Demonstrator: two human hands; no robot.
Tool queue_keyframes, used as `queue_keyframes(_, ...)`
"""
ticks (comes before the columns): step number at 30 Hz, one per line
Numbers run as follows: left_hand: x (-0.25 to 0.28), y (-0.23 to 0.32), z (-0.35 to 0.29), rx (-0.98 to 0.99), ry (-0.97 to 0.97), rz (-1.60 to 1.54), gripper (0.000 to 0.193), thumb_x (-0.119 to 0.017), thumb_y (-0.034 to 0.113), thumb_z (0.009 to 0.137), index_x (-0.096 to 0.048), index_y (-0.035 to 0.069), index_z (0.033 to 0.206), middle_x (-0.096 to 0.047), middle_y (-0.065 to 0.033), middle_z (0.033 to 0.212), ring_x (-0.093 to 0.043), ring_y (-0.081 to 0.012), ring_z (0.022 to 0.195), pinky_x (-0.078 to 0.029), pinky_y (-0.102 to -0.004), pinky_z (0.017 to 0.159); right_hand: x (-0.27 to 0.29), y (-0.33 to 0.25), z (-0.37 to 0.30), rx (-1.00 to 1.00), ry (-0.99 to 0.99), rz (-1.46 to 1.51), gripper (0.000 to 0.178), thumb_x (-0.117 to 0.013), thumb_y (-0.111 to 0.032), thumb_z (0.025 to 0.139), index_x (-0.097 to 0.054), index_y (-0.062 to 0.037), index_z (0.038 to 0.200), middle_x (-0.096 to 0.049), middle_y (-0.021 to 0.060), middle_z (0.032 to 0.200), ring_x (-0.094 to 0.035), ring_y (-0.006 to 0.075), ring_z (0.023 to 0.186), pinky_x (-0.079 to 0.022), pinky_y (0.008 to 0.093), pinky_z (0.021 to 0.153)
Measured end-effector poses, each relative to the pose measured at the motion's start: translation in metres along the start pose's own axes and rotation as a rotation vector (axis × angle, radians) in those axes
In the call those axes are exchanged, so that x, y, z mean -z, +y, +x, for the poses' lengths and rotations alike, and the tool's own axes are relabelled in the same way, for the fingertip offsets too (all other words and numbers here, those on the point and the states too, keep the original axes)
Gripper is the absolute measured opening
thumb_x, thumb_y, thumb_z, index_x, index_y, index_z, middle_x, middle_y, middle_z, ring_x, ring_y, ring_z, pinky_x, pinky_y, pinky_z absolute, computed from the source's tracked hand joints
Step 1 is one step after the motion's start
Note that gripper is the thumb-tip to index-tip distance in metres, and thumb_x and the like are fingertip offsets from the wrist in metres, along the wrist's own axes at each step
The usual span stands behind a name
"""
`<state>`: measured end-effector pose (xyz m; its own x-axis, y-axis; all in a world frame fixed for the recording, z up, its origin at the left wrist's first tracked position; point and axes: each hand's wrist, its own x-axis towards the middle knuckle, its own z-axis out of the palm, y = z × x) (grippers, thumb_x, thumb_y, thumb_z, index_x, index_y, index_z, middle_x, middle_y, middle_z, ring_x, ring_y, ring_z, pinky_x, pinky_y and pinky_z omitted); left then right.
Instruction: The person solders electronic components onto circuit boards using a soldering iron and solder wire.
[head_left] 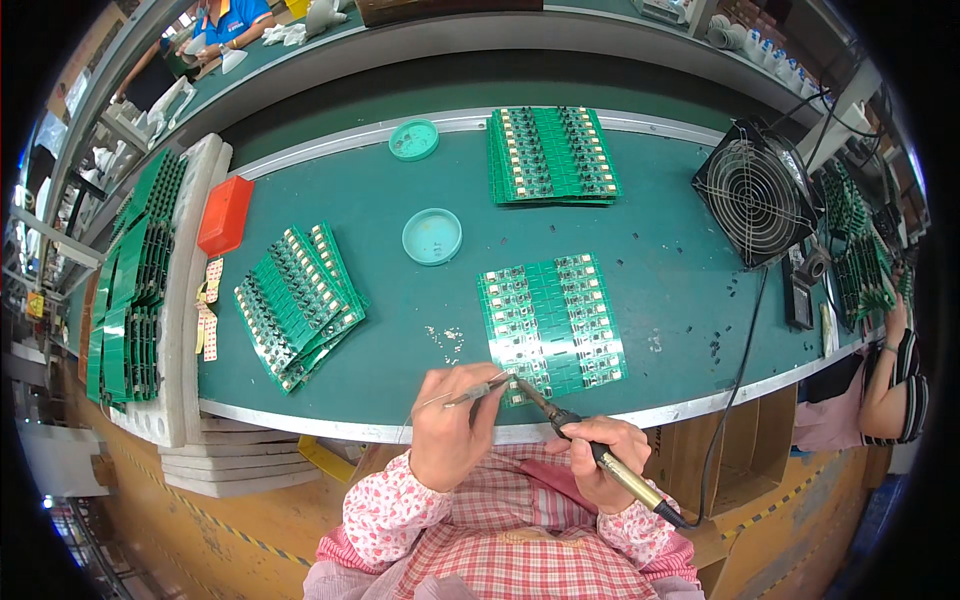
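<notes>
Right hand (600, 455) wrapped around a soldering iron (590, 450), tip down on the near-left corner of the green circuit board panel (552, 325). Left hand (452, 425) pinching a thin solder wire (480, 392), its end meeting the iron tip at that same corner. Panel lies flat on the green surface (660, 250), at its near edge. Round teal lid (432, 237) beyond the panel to the left, black fan (757, 190) beyond it to the right.
</notes>
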<state>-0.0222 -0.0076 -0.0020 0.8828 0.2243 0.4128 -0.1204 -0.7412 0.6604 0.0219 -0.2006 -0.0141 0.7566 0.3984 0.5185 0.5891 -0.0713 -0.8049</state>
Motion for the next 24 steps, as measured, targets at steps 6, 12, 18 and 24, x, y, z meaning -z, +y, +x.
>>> queue_keyframes(6, -0.001, 0.0, 0.0, -0.007, 0.015, -0.011, 0.022, -0.072, -0.004, 0.082, -0.068, 0.005, 0.101, -0.071, -0.009, 0.099, -0.065, -0.0282, 0.086, -0.05, -0.0364, 0.078, 0.007, -0.004, -0.007, -0.144, 0.12, 0.04, 0.007, -0.065, -0.006, 0.09, -0.062, -0.0031, 0.097, -0.07, 0.0058, 0.064, -0.07, 0.0187, 0.058, -0.055, 0.0296, 0.055)
queue_keyframes(12, -0.001, 0.0, -0.001, -0.007, 0.014, 0.003, 0.021, -0.072, -0.004, 0.082, -0.067, 0.004, 0.101, -0.071, -0.0092, 0.099, -0.065, -0.0279, 0.086, -0.05, -0.0361, 0.078, 0.011, 0.002, 0.004, -0.001, 0.059, -0.394, 0.036, -0.074, 0.0, 0.079, -0.068, -0.0052, 0.114, -0.066, 0.0141, 0.092, -0.067, 0.0304, 0.086, -0.055, 0.0376, 0.076)
queue_keyframes(18, 0.001, 0.0, -0.002, 0.013, 0.014, -0.025, 0.021, -0.072, -0.004, 0.082, -0.067, 0.003, 0.101, -0.071, -0.0103, 0.099, -0.066, -0.029, 0.085, -0.051, -0.0361, 0.077, 0.0, 0.004, 0.019, -0.047, -0.009, -0.664, 0.051, -0.078, 0.001, 0.074, -0.067, -0.0109, 0.122, -0.06, 0.0187, 0.112, -0.06, 0.0361, 0.108, -0.05, 0.0471, 0.094)
queue_keyframes(24, 0.019, -0.01, -0.004, 0.123, 0.095, -0.043, 0.015, -0.068, -0.003, 0.089, -0.065, -0.001, 0.104, -0.07, -0.0136, 0.099, -0.069, -0.0237, 0.088, -0.053, -0.0315, 0.081, 0.001, 0.005, 0.032, -0.08, -0.025, -0.607, 0.052, -0.076, 0.002, 0.075, -0.066, -0.0109, 0.124, -0.061, 0.0188, 0.114, -0.061, 0.0379, 0.108, -0.05, 0.0472, 0.094)
